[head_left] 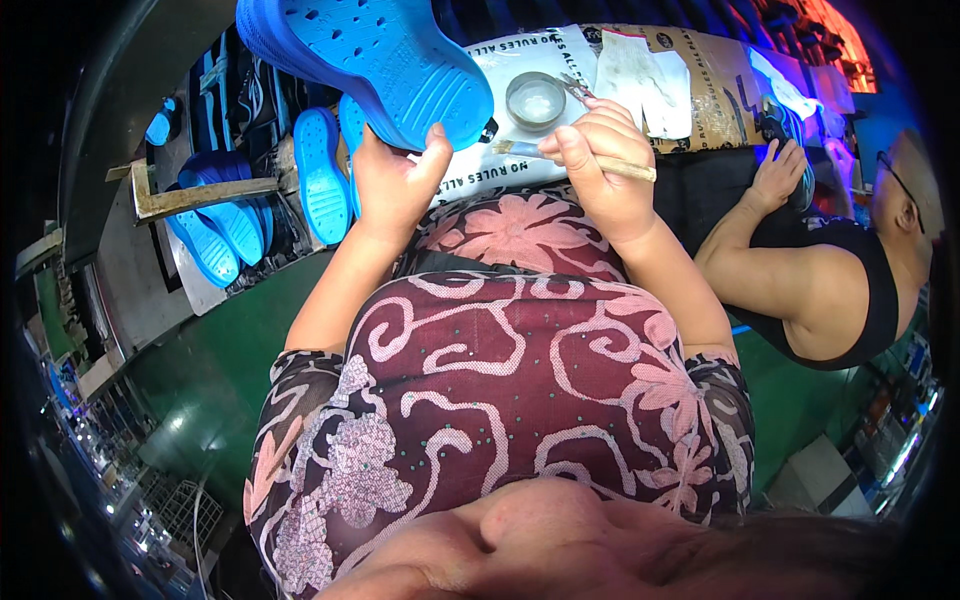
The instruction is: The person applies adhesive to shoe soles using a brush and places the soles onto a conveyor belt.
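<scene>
Over the lap of the seated person, the left hand (392,180) grips a blue clog (375,55) by the edge of its heel end, sole turned up and tilted, thumb pressed against the rim. The right hand (600,165) is closed around a thin wooden brush (575,158), its bristle end pointing toward the clog but not yet touching it. Just beyond, on the desk (700,100), a small round dish (536,100) of pale liquid, likely glue, sits on a printed white sheet (520,60), with a stained white cloth (645,80) beside it. More blue clogs (225,230) are stacked to the left. From where I stand, the hold on the clog looks thin: it is pinched at one end only, so pressure from the brush could twist it or tip it out of the fingers. A loaded brush held over the patterned dress (500,350) may drip onto the fabric. The dish is close to the right wrist, and a careless reach could knock it over the sheet. To the right, another person's hand (780,170) rests on the desk, well apart from the brush.
</scene>
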